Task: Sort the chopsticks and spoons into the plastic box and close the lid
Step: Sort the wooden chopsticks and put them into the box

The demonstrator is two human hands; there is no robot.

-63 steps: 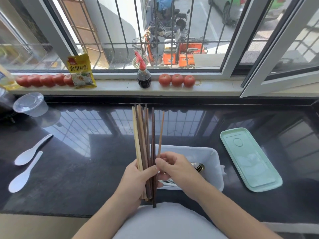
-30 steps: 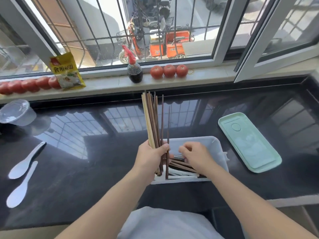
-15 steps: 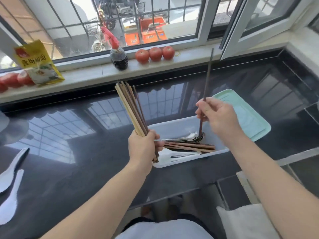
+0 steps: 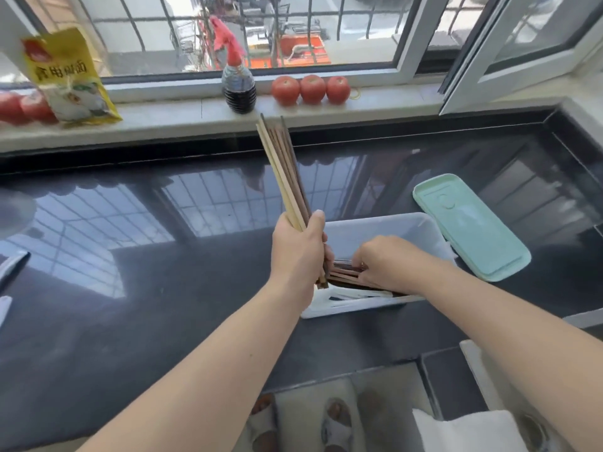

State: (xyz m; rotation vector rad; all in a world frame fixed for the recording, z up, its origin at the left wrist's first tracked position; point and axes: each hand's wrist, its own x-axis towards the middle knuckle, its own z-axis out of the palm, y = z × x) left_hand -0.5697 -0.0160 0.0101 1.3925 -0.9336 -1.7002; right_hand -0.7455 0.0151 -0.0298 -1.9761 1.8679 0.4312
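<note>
Several stiff, light chopsticks stand gripped low in the left hand; the right hand pinches others lying in the box. Smooth sticks probably slip, so hold mid-length.

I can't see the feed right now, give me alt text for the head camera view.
The left hand grips an upright bundle of chopsticks over the near-left end of a clear plastic box on a black counter, while the right hand reaches into the box onto chopsticks already lying there. The green lid lies just right of the box, still off.
</note>
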